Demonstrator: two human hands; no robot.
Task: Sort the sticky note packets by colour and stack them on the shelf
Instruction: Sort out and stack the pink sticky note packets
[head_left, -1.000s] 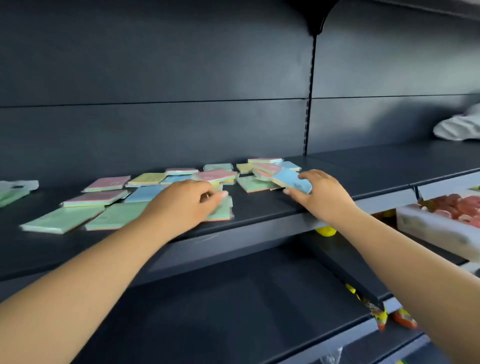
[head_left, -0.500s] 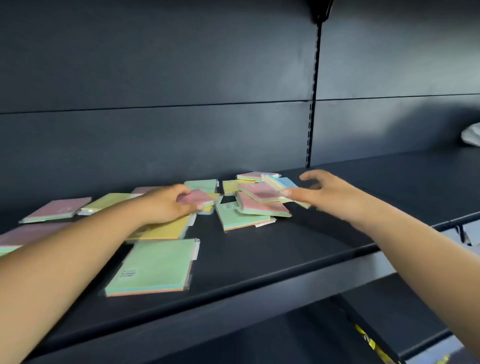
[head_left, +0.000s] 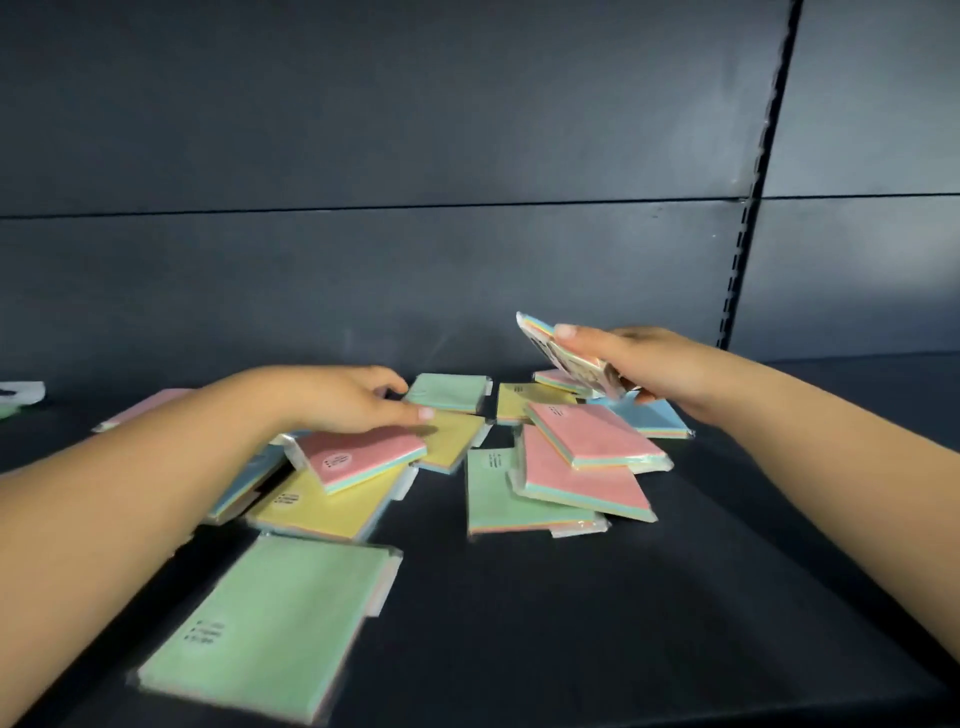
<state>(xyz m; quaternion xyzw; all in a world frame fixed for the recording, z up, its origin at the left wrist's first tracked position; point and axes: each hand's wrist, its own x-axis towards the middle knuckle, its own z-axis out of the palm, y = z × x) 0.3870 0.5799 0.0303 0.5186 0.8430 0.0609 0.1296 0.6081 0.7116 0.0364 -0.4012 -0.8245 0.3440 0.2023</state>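
Note:
Several sticky note packets in pink, yellow, green and blue lie scattered on the dark shelf (head_left: 571, 623). My right hand (head_left: 639, 364) grips one packet (head_left: 561, 353) lifted off the pile and tilted, its back side showing. My left hand (head_left: 337, 397) lies over a pink packet (head_left: 363, 460), thumb resting on a yellow packet (head_left: 452, 436); whether it grips the pink packet is unclear. Two pink packets (head_left: 592, 441) are stacked at the centre over a green packet (head_left: 493, 493). A blue packet (head_left: 654, 415) lies under my right hand. A large green packet (head_left: 270, 623) lies nearest me.
The dark back panel (head_left: 415, 260) rises right behind the packets. A slotted upright (head_left: 748, 208) stands at the right. More packets lie far left, partly hidden by my left forearm. A white thing (head_left: 21, 392) sits at the far left edge.
The view has moved closer to the shelf. My right hand has picked a packet up off the right pile and tilted it. My left hand has slid right over the pink and yellow packets.

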